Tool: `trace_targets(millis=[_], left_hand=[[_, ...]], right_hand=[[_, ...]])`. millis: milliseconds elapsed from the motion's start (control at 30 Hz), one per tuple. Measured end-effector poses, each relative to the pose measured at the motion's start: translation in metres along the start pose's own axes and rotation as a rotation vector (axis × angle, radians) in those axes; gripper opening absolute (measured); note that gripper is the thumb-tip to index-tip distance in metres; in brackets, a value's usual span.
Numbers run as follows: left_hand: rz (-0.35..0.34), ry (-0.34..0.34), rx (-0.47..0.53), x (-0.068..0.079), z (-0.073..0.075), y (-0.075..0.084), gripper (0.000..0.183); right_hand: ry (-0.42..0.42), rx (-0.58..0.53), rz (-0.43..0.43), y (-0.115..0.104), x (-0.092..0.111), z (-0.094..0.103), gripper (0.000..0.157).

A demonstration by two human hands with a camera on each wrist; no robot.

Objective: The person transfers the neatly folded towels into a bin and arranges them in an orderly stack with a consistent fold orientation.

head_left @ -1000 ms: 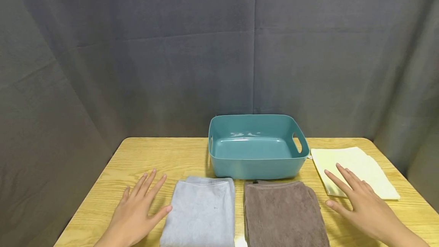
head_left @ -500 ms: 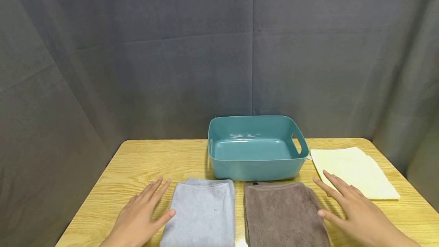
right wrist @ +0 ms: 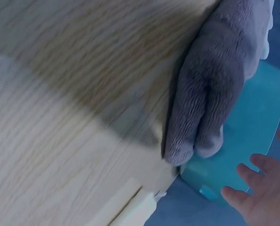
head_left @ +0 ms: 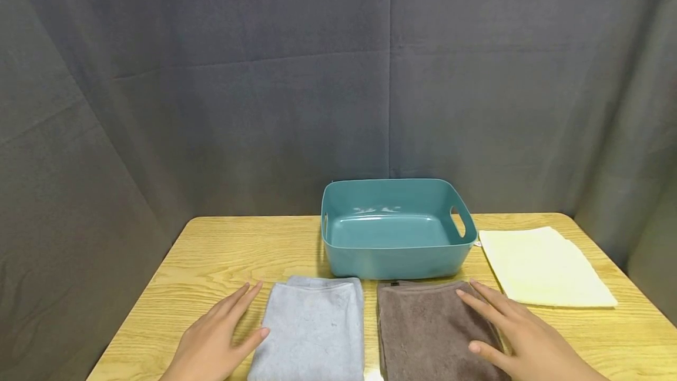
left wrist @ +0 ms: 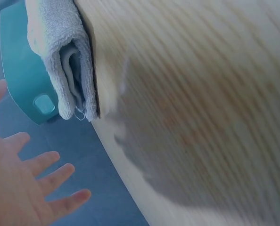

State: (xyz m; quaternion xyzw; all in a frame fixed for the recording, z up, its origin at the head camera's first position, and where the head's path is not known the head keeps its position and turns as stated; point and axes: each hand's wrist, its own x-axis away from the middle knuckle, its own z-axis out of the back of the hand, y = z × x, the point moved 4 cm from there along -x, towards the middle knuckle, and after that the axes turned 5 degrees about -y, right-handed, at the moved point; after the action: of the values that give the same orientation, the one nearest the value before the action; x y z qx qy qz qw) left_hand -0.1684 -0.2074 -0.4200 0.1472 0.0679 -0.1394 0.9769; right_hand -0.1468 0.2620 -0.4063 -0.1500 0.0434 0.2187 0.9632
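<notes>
A folded light grey towel (head_left: 312, 328) lies at the front middle of the table, its layered fold showing in the left wrist view. Beside it on the right is a folded brown towel (head_left: 428, 328). My left hand (head_left: 214, 334) hovers at the grey towel's left side, fingers spread and thumb tip over its edge. Over the right part of the brown towel is my right hand (head_left: 520, 334), fingers apart and holding nothing. Behind both towels stands a teal basin (head_left: 396, 260) with handle holes and nothing inside. A folded pale yellow cloth (head_left: 550, 269) lies at the right.
The wooden table (head_left: 238, 246) has rounded far corners. A dark grey curtain (head_left: 264, 87) hangs behind it and along both sides. The basin's front wall stands close behind the two towels.
My right hand has moved left and nearer, from over the yellow cloth to over the brown towel. My left hand has shifted slightly right and nearer. Towels and basin stay put.
</notes>
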Motion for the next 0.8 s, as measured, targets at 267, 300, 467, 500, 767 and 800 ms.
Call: trace_targets(millis=[267, 300, 467, 500, 767, 800], left_hand=[[0.006, -0.003, 0.036, 0.001, -0.001, 0.002, 0.072], [0.004, -0.006, 0.039, 0.001, -0.002, 0.002, 0.072], [-0.011, -0.01, 0.036, 0.001, -0.002, 0.002, 0.071], [-0.014, -0.009, 0.037, 0.0, -0.003, 0.002, 0.071], [0.005, -0.042, 0.054, -0.001, -0.005, 0.002, 0.071], [0.01, -0.049, 0.055, -0.002, -0.005, 0.002, 0.071]], right_hand=[[0.029, 0.015, 0.02, -0.016, -0.003, -0.002, 0.066], [0.027, 0.012, 0.016, -0.018, -0.003, -0.002, 0.066], [0.025, -0.034, 0.015, -0.024, -0.006, -0.002, 0.065], [0.014, -0.052, 0.008, -0.025, -0.008, -0.003, 0.065], [-0.073, -0.184, 0.009, -0.036, -0.018, -0.008, 0.063], [-0.068, -0.177, 0.02, -0.038, -0.019, -0.008, 0.063]])
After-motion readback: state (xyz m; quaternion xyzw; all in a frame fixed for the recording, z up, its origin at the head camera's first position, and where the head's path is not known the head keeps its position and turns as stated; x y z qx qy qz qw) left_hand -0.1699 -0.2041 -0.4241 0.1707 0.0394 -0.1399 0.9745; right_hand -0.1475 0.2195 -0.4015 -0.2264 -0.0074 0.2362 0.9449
